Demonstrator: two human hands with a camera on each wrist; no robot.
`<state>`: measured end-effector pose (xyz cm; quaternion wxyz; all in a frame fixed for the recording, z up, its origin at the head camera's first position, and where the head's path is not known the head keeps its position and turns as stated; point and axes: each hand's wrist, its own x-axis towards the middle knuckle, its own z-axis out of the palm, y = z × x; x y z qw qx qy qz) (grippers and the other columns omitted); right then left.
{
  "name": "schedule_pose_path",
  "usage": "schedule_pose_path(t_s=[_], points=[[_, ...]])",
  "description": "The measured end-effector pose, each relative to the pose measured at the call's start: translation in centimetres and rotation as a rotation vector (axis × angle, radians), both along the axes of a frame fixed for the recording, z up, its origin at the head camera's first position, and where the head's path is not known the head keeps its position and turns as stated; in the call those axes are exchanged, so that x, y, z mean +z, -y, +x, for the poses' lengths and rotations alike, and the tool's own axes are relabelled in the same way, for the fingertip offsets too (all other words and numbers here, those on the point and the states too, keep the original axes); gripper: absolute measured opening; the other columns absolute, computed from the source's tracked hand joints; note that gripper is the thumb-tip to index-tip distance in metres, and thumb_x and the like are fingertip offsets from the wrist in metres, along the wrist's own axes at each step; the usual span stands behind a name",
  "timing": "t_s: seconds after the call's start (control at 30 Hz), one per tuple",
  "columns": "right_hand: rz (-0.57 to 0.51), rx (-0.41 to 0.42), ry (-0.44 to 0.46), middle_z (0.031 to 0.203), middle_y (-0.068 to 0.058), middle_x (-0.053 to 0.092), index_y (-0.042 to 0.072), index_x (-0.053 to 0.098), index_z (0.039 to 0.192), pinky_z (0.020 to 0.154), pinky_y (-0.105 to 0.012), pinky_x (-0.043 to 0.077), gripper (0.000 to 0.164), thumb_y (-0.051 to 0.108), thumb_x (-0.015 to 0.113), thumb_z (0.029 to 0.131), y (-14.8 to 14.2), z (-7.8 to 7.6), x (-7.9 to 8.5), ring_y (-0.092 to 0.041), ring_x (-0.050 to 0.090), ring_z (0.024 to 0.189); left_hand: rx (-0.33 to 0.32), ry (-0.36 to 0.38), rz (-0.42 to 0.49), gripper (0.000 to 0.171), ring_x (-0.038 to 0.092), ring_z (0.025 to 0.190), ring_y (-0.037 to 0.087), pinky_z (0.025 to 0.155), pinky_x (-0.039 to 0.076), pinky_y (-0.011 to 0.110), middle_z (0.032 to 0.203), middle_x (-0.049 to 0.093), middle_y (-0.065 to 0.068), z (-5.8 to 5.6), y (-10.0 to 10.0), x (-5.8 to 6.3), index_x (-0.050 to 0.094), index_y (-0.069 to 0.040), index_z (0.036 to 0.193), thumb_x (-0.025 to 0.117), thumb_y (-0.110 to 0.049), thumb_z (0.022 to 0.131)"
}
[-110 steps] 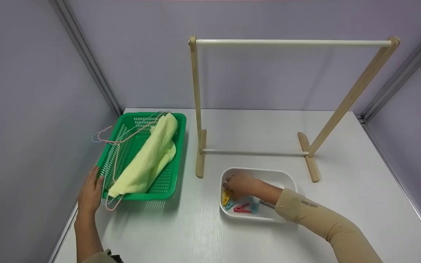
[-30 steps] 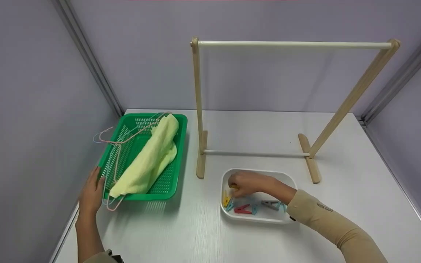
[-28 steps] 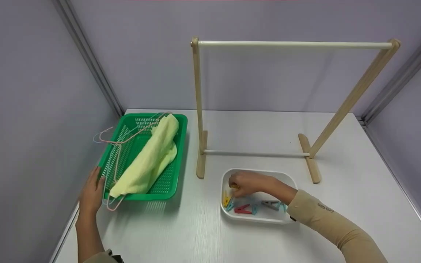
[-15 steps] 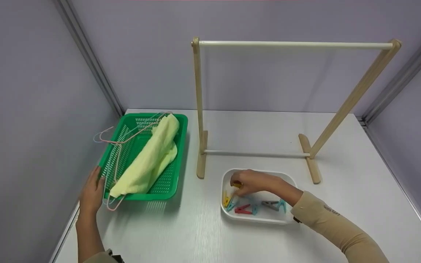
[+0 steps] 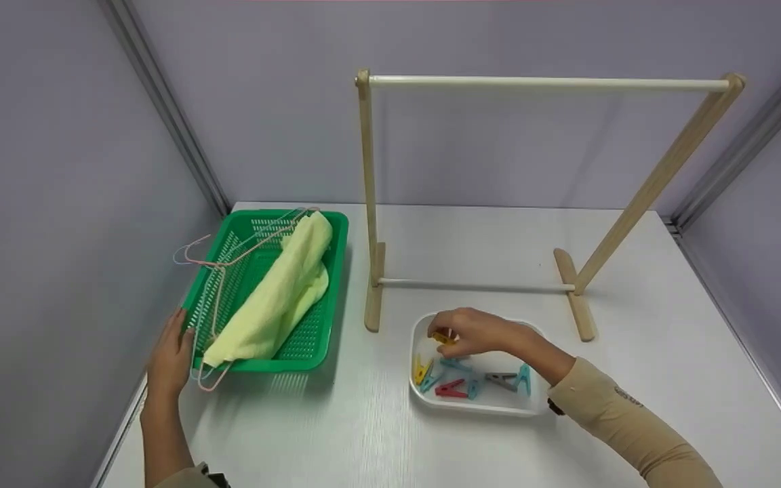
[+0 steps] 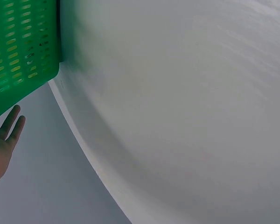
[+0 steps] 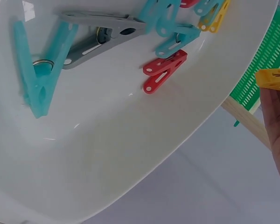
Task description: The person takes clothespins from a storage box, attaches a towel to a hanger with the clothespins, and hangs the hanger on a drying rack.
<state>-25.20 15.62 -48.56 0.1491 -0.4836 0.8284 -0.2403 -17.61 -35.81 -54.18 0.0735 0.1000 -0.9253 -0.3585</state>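
Note:
In the head view my right hand (image 5: 475, 332) is over the white tub (image 5: 478, 409), pinching a yellow clothespin (image 5: 443, 337). The right wrist view shows that yellow clothespin (image 7: 273, 79) at its right edge, held at the fingertips. Below the hand lie a red clothespin (image 5: 451, 389), a grey clothespin (image 5: 501, 381), another yellow one and several blue ones. My left hand (image 5: 170, 362) rests against the left side of the green basket (image 5: 323, 318). Two of its fingers look straight in the left wrist view, beside the basket's edge. The rest of that hand is partly out of frame.
A yellow cloth (image 5: 272, 291) and thin hangers (image 5: 217, 298) lie in the basket, with hanger hooks sticking out past its left rim. Behind the tub stands a wooden rack with a white top rail (image 5: 546, 83). Grey walls (image 5: 45, 244) enclose the table at left, back and right.
My right hand has risen and shifted slightly right with the yellow clothespin, uncovering blue clothespins in the tub. The left hand and basket have stayed in place.

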Motion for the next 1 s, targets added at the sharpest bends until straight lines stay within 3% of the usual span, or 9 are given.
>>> schedule_pose_path(t_s=[0.23,0.6,0.87,1.0], points=[[-0.052,-0.023,0.002,0.094,-0.003,0.06,0.006,0.062,0.106,0.069,-0.032,0.052,0.025,0.012,0.06,0.082,-0.6,0.5,0.7,-0.009,0.055,0.078,0.005,-0.007,0.002,0.052,0.013,0.132,0.043,0.098,0.012,0.064,0.149,0.012,0.018,0.1,0.0,-0.1,0.016,-0.006,0.147,0.026,-0.031,0.102],[-0.125,-0.105,0.035,0.101,-0.004,0.061,0.007,0.06,0.115,0.074,-0.023,0.05,0.033,0.02,0.067,0.085,-1.8,1.1,1.6,-0.01,0.06,0.087,0.014,0.012,0.019,0.053,0.013,0.131,0.045,0.097,0.012,0.066,0.149,0.011,0.019,-0.1,0.0,-0.2,0.014,-0.008,0.147,0.026,-0.032,0.102],[-0.303,-0.087,-0.002,0.095,-0.007,0.062,0.003,0.06,0.112,0.071,-0.025,0.052,0.034,0.009,0.071,0.081,-2.8,1.5,1.7,-0.019,0.062,0.084,0.01,0.017,0.012,0.053,0.012,0.132,0.043,0.098,0.011,0.064,0.15,0.01,0.018,0.0,0.0,0.0,0.013,-0.009,0.148,0.026,-0.032,0.102],[-0.366,-0.081,-0.009,0.093,-0.011,0.063,-0.001,0.06,0.11,0.069,-0.032,0.053,0.032,0.004,0.07,0.08,-3.2,1.5,1.7,-0.026,0.063,0.084,-0.006,0.006,0.004,0.053,0.011,0.132,0.042,0.099,0.011,0.063,0.15,0.01,0.019,-0.1,0.0,0.0,0.013,-0.007,0.147,0.027,-0.03,0.102]])
